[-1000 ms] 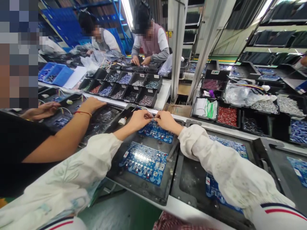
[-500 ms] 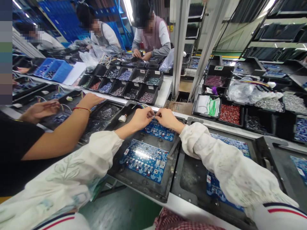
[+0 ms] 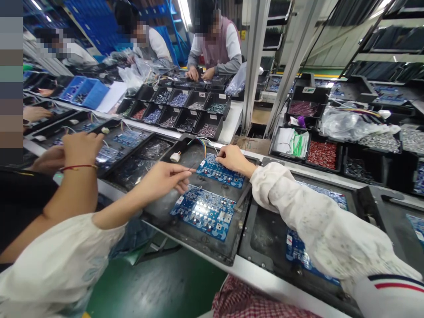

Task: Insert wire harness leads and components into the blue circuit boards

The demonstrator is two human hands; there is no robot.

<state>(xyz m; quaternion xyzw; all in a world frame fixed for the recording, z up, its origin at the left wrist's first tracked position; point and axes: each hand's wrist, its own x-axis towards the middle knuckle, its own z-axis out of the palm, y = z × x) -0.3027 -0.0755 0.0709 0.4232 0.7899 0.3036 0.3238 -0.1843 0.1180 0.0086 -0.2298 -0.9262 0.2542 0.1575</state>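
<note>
My left hand [image 3: 167, 179] is closed in a pinch over the left side of a black tray frame [image 3: 159, 207]. A thin dark sliver shows at its fingertips, too small to name. My right hand [image 3: 234, 159] has its fingers pinched together at the upper part of the far blue circuit board [image 3: 220, 173]; what they grip is hidden. Coloured wires [image 3: 202, 143] rise behind that board, and a white one runs toward my right fingertips. A white connector [image 3: 175, 156] lies at the frame's far left. Nearer me, a second blue circuit board [image 3: 205, 212] lies flat in the frame.
Component bins [image 3: 208, 126] stand beyond the frame, with a bin of red parts [image 3: 322, 154] farther right. Another tray frame [image 3: 265, 247] holding boards sits under my right forearm. At left, a co-worker's hand [image 3: 81, 148] works over neighbouring trays. A metal post [image 3: 255, 66] rises behind.
My left hand has drawn away from my right hand, moving left and toward me. My right hand stays by the far board. The co-worker's hands at left have shifted left.
</note>
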